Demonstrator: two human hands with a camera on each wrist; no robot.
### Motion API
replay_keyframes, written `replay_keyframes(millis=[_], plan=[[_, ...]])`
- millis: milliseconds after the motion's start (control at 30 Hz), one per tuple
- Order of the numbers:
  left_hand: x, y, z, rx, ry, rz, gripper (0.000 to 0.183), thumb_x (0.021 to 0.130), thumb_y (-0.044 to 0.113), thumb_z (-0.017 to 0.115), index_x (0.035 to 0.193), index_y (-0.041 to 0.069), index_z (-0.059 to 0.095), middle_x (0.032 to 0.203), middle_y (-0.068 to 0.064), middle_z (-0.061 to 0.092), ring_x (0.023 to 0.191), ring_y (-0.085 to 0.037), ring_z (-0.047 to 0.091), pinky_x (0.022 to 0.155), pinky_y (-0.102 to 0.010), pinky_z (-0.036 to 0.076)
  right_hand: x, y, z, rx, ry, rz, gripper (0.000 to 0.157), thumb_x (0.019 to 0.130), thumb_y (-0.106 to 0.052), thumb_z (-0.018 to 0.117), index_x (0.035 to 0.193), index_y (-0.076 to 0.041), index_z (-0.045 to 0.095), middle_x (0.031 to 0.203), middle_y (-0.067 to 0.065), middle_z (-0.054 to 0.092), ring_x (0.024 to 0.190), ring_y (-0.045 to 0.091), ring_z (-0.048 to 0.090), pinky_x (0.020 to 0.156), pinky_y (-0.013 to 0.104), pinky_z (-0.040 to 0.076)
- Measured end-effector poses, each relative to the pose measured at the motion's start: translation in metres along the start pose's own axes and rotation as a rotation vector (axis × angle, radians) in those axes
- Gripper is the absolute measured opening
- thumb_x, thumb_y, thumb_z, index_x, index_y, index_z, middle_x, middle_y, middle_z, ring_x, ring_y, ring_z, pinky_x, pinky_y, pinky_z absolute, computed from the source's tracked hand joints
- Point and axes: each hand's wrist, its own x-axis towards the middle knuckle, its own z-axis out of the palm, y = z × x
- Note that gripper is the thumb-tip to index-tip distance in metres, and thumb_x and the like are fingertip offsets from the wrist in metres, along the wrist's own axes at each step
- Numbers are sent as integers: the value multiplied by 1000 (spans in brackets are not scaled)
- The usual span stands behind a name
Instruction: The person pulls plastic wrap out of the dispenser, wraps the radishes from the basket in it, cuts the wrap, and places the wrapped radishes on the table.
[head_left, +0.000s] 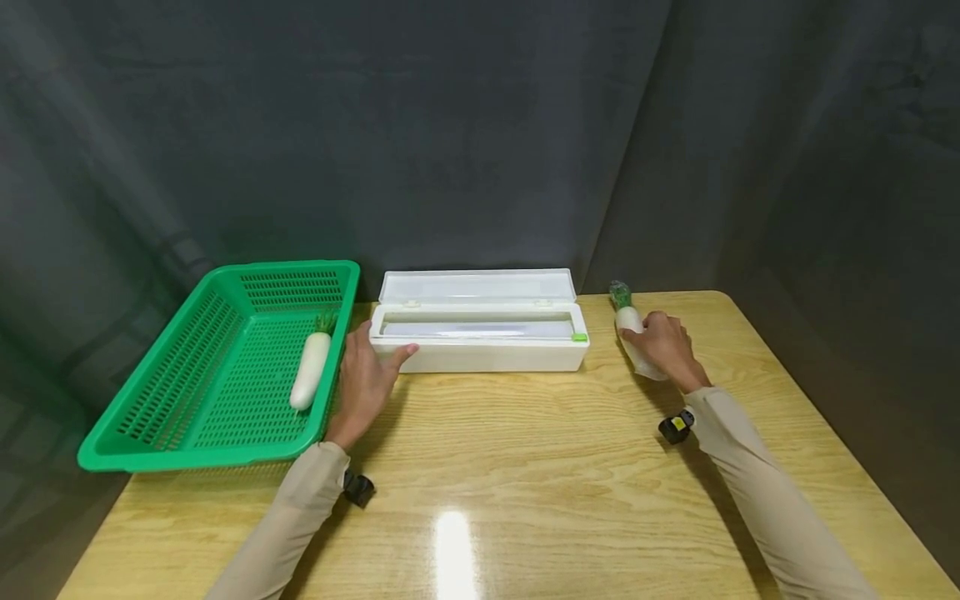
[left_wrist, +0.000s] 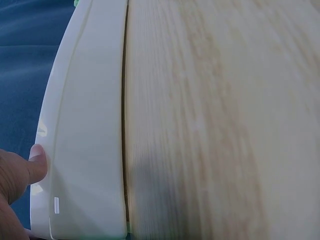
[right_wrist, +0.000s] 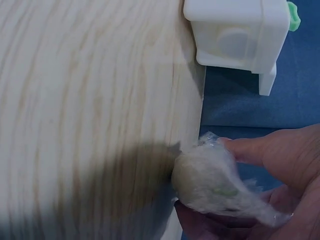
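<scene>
My right hand (head_left: 663, 343) grips a white daikon radish (head_left: 628, 320) wrapped in clear film, its green top pointing away, at the table's right. In the right wrist view the film bunches loosely at the end of the wrapped radish (right_wrist: 207, 182), between thumb and fingers. A white cling film dispenser (head_left: 480, 358) stands at the back middle with its lid raised and a roll inside. At its left end, my left hand (head_left: 366, 379) holds it, thumb over the front edge; the left wrist view shows that thumb (left_wrist: 36, 167) on the dispenser's rim, other fingers hidden.
A green slotted basket (head_left: 225, 457) stands left of the dispenser, right beside my left forearm. Inside it lies one unwrapped daikon (head_left: 310, 371) with a short green top. A green slider (head_left: 579, 337) sits at the dispenser's right end. Dark curtains (head_left: 480, 150) hang behind the wooden table (head_left: 525, 467).
</scene>
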Motion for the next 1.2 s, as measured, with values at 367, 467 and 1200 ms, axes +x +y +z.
replay_keyframes(millis=[367, 467, 1200], plan=[[-1, 0, -2, 11, -15, -14, 91, 89, 33, 86, 152, -13, 38, 145, -36, 45, 132, -52, 49, 107, -64, 43, -3, -9, 5, -37, -40, -46, 69, 104, -34, 65, 135, 24, 47, 113, 40, 61, 91, 48, 66, 70, 54, 53], [0, 1, -3, 9, -21, -18, 91, 90, 33, 85, 153, -12, 38, 146, -35, 44, 133, -51, 48, 108, -63, 42, -3, -11, 8, -43, -38, -47, 65, 104, -33, 65, 135, 22, 48, 115, 40, 61, 97, 49, 64, 73, 56, 52], [-4, 7, 0, 6, 8, 175, 70, 93, 20, 81, 149, -7, 47, 146, -29, 46, 135, -45, 45, 109, -61, 40, -21, -50, 15, 61, 294, -431, 18, 101, -2, 64, 113, 11, 68, 115, 31, 64, 106, 48, 63, 86, 61, 52]])
